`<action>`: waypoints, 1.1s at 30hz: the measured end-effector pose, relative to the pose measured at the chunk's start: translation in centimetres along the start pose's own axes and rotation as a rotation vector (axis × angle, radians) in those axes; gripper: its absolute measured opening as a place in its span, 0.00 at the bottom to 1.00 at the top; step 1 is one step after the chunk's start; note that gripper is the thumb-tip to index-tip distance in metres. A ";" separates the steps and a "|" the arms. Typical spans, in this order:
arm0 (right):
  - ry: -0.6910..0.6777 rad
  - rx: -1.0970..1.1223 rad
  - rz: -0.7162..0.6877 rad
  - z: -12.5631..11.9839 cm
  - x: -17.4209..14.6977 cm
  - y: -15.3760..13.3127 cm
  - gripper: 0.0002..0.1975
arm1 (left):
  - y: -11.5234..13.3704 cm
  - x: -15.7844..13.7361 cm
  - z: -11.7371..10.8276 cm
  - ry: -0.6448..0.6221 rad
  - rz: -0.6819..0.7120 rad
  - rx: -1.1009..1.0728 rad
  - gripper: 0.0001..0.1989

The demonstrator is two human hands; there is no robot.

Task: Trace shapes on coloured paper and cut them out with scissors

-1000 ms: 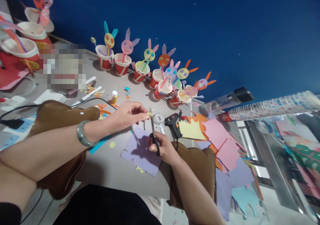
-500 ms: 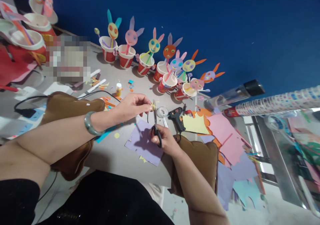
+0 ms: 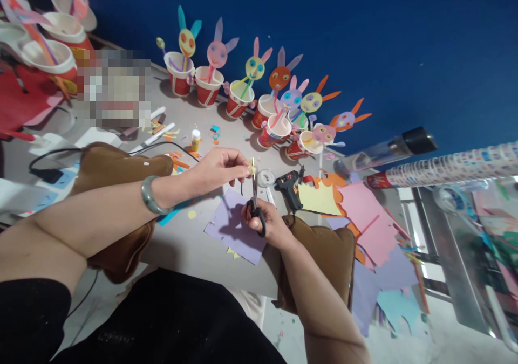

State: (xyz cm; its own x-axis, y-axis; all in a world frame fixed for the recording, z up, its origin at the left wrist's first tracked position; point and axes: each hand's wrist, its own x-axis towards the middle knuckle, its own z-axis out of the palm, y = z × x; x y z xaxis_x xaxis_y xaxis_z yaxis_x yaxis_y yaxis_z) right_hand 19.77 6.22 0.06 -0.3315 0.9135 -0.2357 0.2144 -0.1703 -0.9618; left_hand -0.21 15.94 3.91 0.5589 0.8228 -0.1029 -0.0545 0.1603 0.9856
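Note:
My left hand point(image 3: 226, 167) pinches a small piece of yellow paper point(image 3: 253, 170) between thumb and fingertips. My right hand point(image 3: 269, 224) grips black-handled scissors point(image 3: 254, 205), their blades pointing up and away from me at the yellow piece. Both hands are raised over a sheet of purple paper point(image 3: 232, 226) on the table, which lies in their shadow. A roll of clear tape point(image 3: 266, 178) and a black glue gun point(image 3: 288, 190) lie just beyond my right hand. Left of the purple sheet is a small yellow paper disc point(image 3: 191, 214).
Red paper cups point(image 3: 208, 91) with paper rabbit heads line the blue wall. Brown cushions point(image 3: 319, 256) lie either side at the table's front. Coloured paper point(image 3: 368, 213) is piled at right, beside a long stack of cups point(image 3: 445, 167). A glue bottle point(image 3: 195, 140) stands near paper scraps.
The scissor blades, slightly apart before, now look closer together at the yellow paper. Both hands keep their holds. The whole view has shifted slightly.

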 end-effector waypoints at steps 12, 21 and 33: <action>0.006 -0.028 -0.015 0.0 -0.1 -0.2 0.36 | 0.0 0.1 0.3 0.044 -0.133 -0.217 0.07; 0.052 0.024 -0.055 0.4 0.1 -0.1 0.34 | 0.3 -0.2 0.8 0.072 -0.234 -0.346 0.07; 0.084 -0.109 -0.077 0.9 -0.3 -0.5 0.36 | -0.4 0.4 0.1 0.167 -0.156 -0.313 0.07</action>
State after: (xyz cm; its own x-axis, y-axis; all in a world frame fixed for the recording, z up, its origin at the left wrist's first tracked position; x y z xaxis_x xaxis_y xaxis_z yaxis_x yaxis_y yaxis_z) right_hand 18.95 5.70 0.45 -0.2741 0.9506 -0.1455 0.2911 -0.0622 -0.9547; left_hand 0.11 16.11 3.45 0.4392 0.8489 -0.2940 -0.2437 0.4275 0.8705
